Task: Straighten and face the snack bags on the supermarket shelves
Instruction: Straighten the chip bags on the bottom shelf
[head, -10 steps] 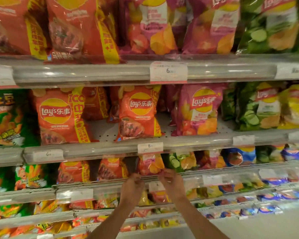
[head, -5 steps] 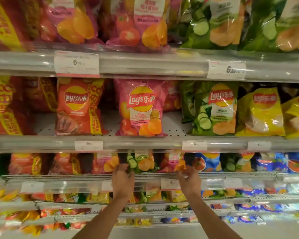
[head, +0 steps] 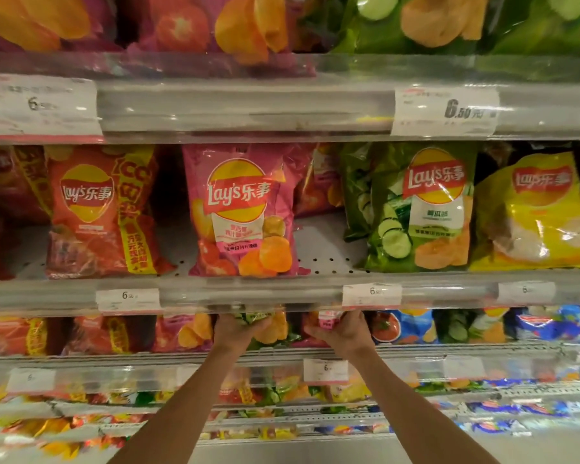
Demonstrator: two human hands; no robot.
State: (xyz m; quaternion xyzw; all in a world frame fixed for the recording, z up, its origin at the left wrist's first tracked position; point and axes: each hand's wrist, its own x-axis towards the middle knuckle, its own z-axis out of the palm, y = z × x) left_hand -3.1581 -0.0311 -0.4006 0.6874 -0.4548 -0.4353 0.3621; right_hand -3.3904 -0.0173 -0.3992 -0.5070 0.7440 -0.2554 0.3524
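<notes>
**Clerk:** Item one, hands. State and place?

**Checker:** Left hand (head: 236,331) is up under the shelf lip, fingers curled onto the green bag (head: 260,324) on the third shelf down. Right hand (head: 344,331) grips the pink bag (head: 327,321) just beside it, thumb across its front. Both bags stand on the same shelf, their tops hidden behind the price rail (head: 215,294) above.

**Clerk:** Item two, handling of the bags.

**Checker:** Judged light, air-filled, soft-sided; the glossy film likely slips and crinkles. Contents are brittle, so a hard squeeze would probably crush them. Best hold looks to be the side edges or the sealed top seam, turning the printed face forward, not pressing the belly.

**Clerk:** Item three, neighbours on that shelf.

**Checker:** Orange bags (head: 108,333) to the left, a blue bag (head: 412,324) and another green one to the right, all packed close; pulling one could drag the next.

**Clerk:** Item four, shelf above.

**Checker:** Red Lay's bag (head: 98,216) leaning slightly, pink tomato bag (head: 241,212) upright and facing out, cucumber bag (head: 412,209) and yellow bag (head: 533,212) touching. Bare perforated shelf shows between the pink and green.

**Clerk:** Obstructions?

**Checker:** The price rail overhangs the hands' working space and carries a price tag (head: 371,295) right above the right hand; knuckles may knock it. Lower shelves are blurred; contents cannot be told.
</notes>
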